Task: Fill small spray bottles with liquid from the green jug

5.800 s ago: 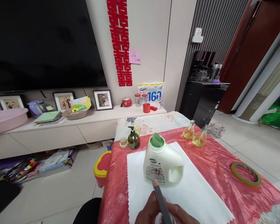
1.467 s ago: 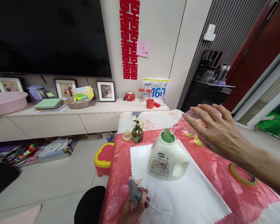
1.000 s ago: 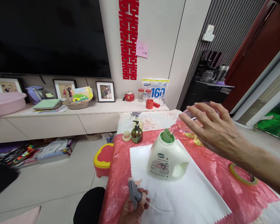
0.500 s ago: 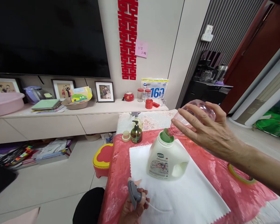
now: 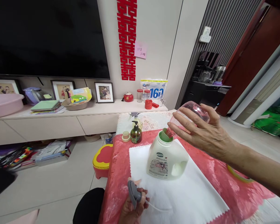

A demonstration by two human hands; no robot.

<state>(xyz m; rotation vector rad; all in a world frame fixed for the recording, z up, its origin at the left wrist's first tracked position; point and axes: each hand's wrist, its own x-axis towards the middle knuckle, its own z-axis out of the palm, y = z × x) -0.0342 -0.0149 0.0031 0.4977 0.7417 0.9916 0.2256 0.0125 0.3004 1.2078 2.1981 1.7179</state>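
A white detergent jug [image 5: 166,157] with a green spout stands on a white cloth [image 5: 189,193] spread over the red tablecloth [image 5: 214,174]. My right hand [image 5: 202,133] is wrapped round a clear pink bottle [image 5: 190,113], tipped over with its open neck at the jug's green spout. Down at the table's near edge, my left hand [image 5: 132,210] is closed on a grey spray-trigger head [image 5: 133,193] whose thin tube trails onto the cloth.
A dark green pump bottle [image 5: 135,133], a small cream cap [image 5: 125,136] and a spray bottle stand at the table's far left. A yellow tape roll [image 5: 238,174] lies behind my right forearm. A red-and-yellow stool [image 5: 102,161] stands left of the table, a TV cabinet [image 5: 60,121] beyond.
My right hand has carried the pink bottle leftward and tipped it until its neck meets the jug's spout. My left hand has kept still with the spray head.
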